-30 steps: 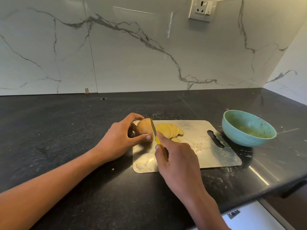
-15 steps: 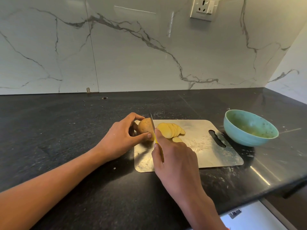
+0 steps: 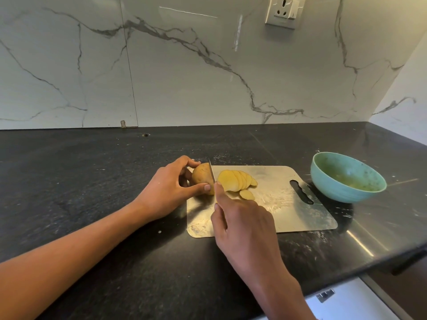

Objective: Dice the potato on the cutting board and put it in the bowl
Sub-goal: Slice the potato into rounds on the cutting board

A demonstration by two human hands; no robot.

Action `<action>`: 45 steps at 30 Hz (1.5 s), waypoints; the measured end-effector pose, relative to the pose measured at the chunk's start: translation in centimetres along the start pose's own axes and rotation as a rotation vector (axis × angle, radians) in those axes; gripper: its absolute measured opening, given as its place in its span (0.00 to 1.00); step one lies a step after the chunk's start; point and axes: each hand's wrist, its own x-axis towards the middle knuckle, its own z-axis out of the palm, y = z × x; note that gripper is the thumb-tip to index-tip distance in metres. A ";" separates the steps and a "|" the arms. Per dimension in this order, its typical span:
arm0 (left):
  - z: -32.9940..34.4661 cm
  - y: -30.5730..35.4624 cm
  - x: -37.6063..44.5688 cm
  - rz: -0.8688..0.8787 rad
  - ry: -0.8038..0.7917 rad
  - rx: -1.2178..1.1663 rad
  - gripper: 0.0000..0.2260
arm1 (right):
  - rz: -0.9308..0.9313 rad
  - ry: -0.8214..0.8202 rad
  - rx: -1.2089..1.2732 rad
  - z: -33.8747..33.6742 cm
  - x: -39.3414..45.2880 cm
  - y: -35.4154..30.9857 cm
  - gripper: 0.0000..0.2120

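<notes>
The uncut part of a brown-skinned potato lies at the far left corner of a metal cutting board. My left hand grips it between thumb and fingers. My right hand holds a knife with a yellow handle, mostly hidden under the hand. The knife blade stands against the potato's cut face. Several yellow potato slices lean in a row just right of the blade, and one slice lies flat. A light blue bowl stands right of the board.
The black stone counter extends far to the left and behind the board. Its front edge runs close below the board at the right. A marble wall with a socket rises behind.
The knife blade has shifted a little left along the potato, close to my left thumb. The slices and bowl stay put.
</notes>
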 end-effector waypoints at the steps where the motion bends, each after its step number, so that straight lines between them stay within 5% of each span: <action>1: 0.0 0.0 0.0 0.004 -0.003 -0.002 0.31 | -0.009 0.001 -0.006 0.0 0.3 0.0 0.24; 22: -0.2 -0.4 0.3 -0.025 -0.021 0.000 0.33 | 0.000 -0.162 0.066 -0.3 0.7 1.0 0.24; 36: 0.0 -0.3 0.3 -0.060 -0.039 0.007 0.34 | 0.221 -0.020 0.244 0.4 0.1 1.1 0.20; 45: 0.0 -0.1 0.4 -0.067 -0.043 -0.005 0.32 | 0.118 0.108 0.119 0.9 0.4 0.6 0.19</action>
